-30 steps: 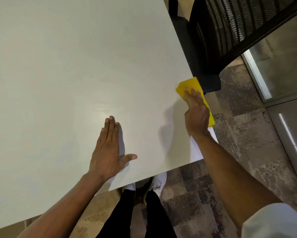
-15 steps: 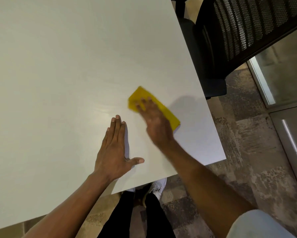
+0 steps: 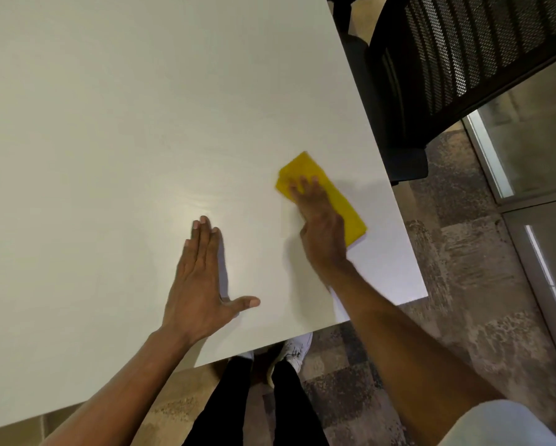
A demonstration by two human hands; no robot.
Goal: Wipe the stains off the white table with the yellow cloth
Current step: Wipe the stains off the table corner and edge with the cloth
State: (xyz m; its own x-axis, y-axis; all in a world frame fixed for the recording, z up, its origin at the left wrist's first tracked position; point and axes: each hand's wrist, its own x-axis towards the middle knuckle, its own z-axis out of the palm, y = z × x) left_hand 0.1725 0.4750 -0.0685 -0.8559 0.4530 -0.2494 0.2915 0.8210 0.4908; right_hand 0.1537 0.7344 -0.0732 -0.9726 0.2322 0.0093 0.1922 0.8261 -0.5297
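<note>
The white table (image 3: 125,123) fills most of the view, its near right corner by my legs. A folded yellow cloth (image 3: 341,201) lies flat on it near the right edge. My right hand (image 3: 321,226) presses down on the cloth with straight fingers and covers its left part. My left hand (image 3: 202,278) rests flat on the table to the left of the cloth, fingers together and thumb spread out. A faint shiny smear shows on the table just beyond my left fingertips; no clear stain stands out.
A black mesh office chair (image 3: 463,59) stands close against the table's right edge. Patterned carpet (image 3: 463,317) covers the floor to the right, with a glass partition frame (image 3: 508,194) beyond it. My legs and white shoes (image 3: 292,352) are under the near edge.
My right hand swept the cloth left from the right edge toward my left hand, then back to the right. My left hand stayed flat in place.
</note>
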